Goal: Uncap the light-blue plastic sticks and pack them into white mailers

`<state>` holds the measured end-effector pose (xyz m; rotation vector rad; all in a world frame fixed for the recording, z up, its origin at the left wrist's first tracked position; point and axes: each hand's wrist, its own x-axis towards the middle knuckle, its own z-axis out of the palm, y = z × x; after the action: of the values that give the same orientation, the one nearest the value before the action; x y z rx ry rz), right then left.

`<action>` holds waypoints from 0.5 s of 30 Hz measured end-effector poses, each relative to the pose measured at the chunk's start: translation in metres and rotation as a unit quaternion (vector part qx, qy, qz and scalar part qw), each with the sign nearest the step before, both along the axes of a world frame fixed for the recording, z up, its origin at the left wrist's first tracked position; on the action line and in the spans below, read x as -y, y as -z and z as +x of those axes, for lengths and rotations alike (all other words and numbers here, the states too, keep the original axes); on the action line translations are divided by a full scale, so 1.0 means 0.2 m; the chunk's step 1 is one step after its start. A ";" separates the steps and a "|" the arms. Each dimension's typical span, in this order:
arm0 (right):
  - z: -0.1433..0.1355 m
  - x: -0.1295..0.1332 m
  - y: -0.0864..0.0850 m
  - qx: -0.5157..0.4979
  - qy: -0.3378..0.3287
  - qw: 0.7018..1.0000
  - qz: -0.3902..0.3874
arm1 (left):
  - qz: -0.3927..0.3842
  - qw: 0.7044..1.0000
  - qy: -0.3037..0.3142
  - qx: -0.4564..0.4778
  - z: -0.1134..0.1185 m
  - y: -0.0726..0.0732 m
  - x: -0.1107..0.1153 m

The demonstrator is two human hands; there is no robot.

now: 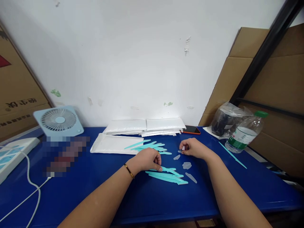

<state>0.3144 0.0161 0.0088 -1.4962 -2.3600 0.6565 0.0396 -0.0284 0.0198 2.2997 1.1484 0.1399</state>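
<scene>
My left hand [148, 160] is closed, its thumb and fingertips pinched at a teal eyebrow razor [169, 170] in the nearer group on the blue table. More teal razors [169, 179] lie just below it, side by side. Behind this hand, another fan of teal razors [152, 145] rests partly on a white bubble mailer [116, 144]. My right hand [193, 148] pinches a small translucent blade cap [183, 148], mostly covered by the fingers. Other translucent caps [186, 165] lie between the hands, with a longer one [191, 177] toward the front.
White padded mailers [144, 126] are stacked against the wall, beside a phone [192, 129]. A single teal razor [232, 154] lies at right near a water bottle [247, 133] and a bagged dark container [223, 122]. A blue fan [59, 120] and white cable [29, 171] are at left.
</scene>
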 end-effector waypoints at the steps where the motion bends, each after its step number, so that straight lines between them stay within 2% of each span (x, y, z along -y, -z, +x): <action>1: 0.00 0.00 0.00 0.005 0.000 1.000 0.008 | -0.012 1.000 -0.007 -0.004 0.00 0.00 0.00; 6: -0.04 0.00 0.02 0.012 0.008 0.999 0.050 | 0.011 0.997 -0.056 0.043 0.01 0.04 -0.02; 9: -0.06 0.00 0.00 -0.029 0.016 0.997 0.071 | 0.048 0.990 -0.089 0.100 0.01 0.05 -0.04; 11: -0.06 0.02 -0.02 -0.097 0.012 0.994 0.050 | 0.067 0.984 -0.112 0.124 0.00 0.05 -0.05; 15: -0.08 0.06 -0.07 -0.207 -0.026 0.977 -0.049 | 0.083 0.978 -0.126 0.141 0.00 0.04 -0.05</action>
<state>0.2982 0.0048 0.0221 -1.1929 -2.0758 1.0028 0.0387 -0.0175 0.0121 2.1747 1.3121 0.6586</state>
